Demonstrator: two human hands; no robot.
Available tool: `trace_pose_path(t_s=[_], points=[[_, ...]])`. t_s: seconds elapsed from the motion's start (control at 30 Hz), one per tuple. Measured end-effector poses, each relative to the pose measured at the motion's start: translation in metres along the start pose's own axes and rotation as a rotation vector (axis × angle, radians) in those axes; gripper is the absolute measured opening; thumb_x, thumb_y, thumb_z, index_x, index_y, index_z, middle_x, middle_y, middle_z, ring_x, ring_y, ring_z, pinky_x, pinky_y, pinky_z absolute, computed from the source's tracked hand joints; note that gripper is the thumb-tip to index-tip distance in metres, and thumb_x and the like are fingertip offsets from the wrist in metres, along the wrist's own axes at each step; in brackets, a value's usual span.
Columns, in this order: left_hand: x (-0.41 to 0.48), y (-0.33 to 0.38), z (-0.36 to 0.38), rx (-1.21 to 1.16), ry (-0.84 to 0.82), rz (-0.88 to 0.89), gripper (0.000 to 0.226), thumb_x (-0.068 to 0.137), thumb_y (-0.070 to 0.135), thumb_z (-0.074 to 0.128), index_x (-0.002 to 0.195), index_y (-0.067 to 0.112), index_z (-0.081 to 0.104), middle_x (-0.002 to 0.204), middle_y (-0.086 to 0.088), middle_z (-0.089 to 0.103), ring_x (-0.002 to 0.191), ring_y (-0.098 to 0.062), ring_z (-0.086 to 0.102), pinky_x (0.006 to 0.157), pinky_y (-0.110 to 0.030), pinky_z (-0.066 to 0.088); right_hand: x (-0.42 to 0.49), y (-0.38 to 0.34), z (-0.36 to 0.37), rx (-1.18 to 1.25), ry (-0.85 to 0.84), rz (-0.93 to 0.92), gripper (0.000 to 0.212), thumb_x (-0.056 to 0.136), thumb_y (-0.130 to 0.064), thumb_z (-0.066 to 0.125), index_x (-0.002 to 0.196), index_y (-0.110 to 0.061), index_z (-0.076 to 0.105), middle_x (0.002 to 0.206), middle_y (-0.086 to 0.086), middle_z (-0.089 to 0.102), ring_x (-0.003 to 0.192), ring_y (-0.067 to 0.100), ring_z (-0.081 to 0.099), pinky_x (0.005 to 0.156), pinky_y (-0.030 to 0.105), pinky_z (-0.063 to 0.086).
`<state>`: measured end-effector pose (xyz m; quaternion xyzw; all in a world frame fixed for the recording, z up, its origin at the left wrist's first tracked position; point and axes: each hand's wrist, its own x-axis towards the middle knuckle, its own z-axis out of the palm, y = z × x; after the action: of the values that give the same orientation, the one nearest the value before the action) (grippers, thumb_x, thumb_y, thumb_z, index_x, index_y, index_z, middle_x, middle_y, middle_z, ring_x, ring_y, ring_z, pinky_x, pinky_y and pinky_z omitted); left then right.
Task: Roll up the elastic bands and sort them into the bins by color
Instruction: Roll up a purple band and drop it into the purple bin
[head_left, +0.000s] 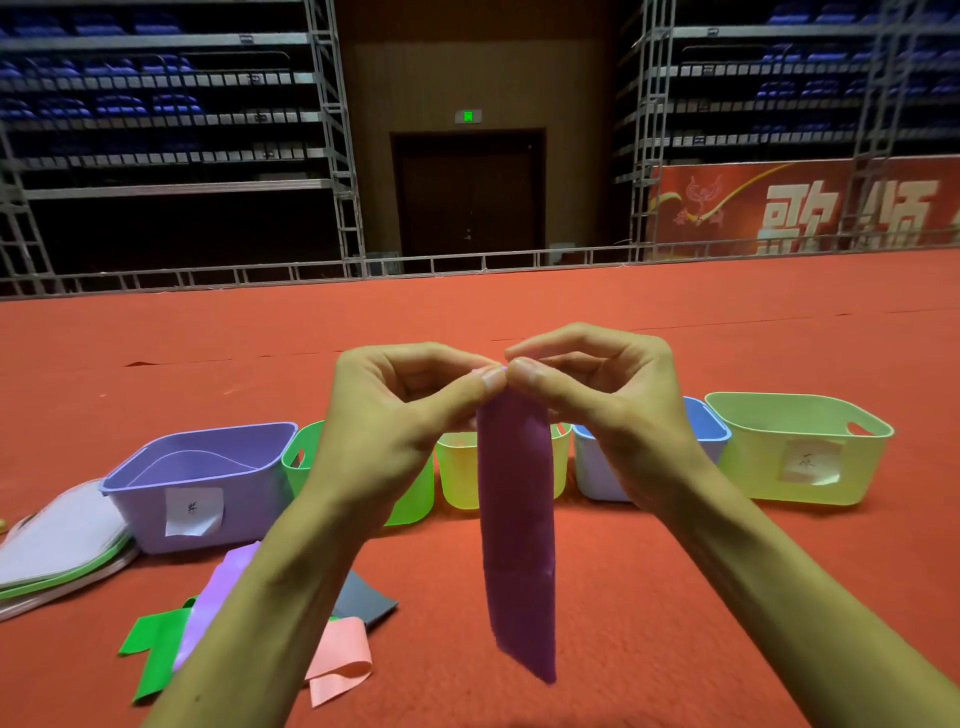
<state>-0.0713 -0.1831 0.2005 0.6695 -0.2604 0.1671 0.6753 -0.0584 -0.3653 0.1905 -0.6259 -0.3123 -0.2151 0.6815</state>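
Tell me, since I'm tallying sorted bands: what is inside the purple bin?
Of the purple bin only the far inner wall shows. Its front wall hides the bottom, so rolled bands lying there cannot be seen.

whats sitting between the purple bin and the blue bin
In the head view, a green bin and a yellow bin stand between them, partly hidden behind the left hand and the hanging purple band.

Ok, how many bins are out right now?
5: purple bin far left, green bin behind the left hand, yellow bin behind the band, blue bin behind the right hand, pale green bin far right. Middle three partly covered.
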Motion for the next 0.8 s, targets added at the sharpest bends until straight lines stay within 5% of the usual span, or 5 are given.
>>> trace_pose_path(t_s=[0.2,0.4,0.67,0.8], points=[[-0.0022,0.0009,-0.0027,-0.007,0.002,-0.021,0.022,0.078,0.011,0.077,0.097,-0.001,0.078,0.091,-0.018,0.078,0.085,-0.027,0.075,0.079,-0.038,0.060,-0.0004,-0.0004,0.0034,-0.008,0.010,-0.045,0.009,0.081,-0.008,0.077,0.084,0.000,0.076,0.077,0.010,0.078,0.071,0.018,0.074,0.064,0.025,0.058],[-0.0043,0.0060,-0.0031,-0.086,-0.045,-0.060,0.020,0.068,0.014,0.086,0.088,0.010,0.082,0.091,-0.017,0.079,0.083,-0.023,0.075,0.075,-0.031,0.060,-0.0018,0.0000,0.0037,0.052,-0.010,-0.053,0.010,0.080,-0.006,0.076,0.087,0.000,0.075,0.081,0.010,0.078,0.076,0.018,0.074,0.072,0.027,0.059],[-0.0062,0.0030,0.0002,-0.065,0.001,-0.003,0.024,0.066,0.006,0.083,0.090,0.003,0.080,0.089,-0.018,0.078,0.085,-0.027,0.076,0.078,-0.030,0.060,-0.0057,0.0007,-0.0003,0.057,-0.047,-0.037,0.011,0.078,-0.003,0.079,0.089,-0.001,0.076,0.085,0.013,0.078,0.082,0.022,0.072,0.076,0.028,0.057],[-0.0059,-0.0009,0.0044,-0.070,0.056,0.027,0.015,0.066,0.001,0.079,0.080,0.006,0.081,0.083,-0.018,0.078,0.081,-0.026,0.075,0.078,-0.030,0.060,-0.0077,-0.0019,0.0009,0.059,-0.055,-0.011,0.010,0.081,-0.005,0.081,0.088,-0.001,0.075,0.080,0.010,0.076,0.075,0.019,0.071,0.067,0.027,0.056]])
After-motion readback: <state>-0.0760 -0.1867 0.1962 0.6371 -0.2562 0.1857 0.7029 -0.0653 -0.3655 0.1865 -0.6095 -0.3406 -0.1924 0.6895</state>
